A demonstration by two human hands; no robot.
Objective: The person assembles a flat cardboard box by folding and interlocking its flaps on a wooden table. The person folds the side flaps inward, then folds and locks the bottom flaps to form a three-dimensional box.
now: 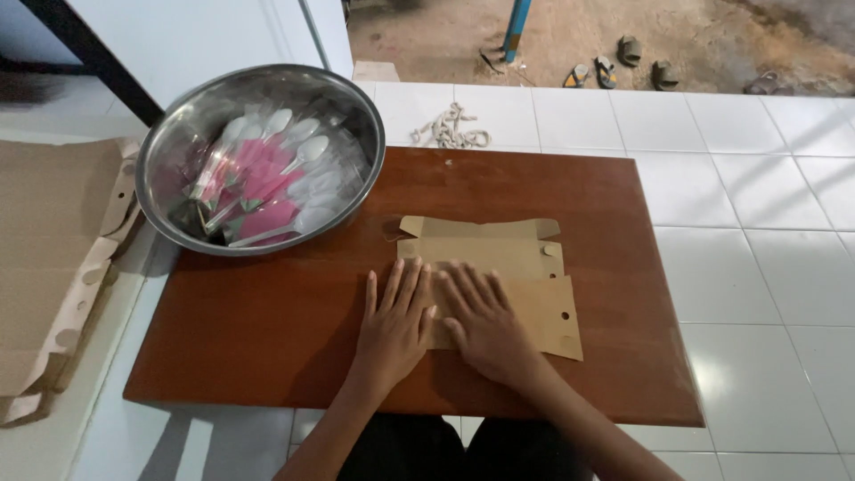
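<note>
Under both flat hands (441, 321): cardboard blank (499, 258) partly hidden (left edge).

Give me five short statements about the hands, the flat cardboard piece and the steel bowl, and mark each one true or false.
1. Both hands, left hand and right hand, lie flat on the cardboard piece. True.
2. The cardboard lies on white tiles. False: it lies on a brown wooden board.
3. The steel bowl holds plastic spoons. True.
4. The bowl is to the person's right. False: it is at the left.
5. One hand holds a spoon. False: neither does.
</note>
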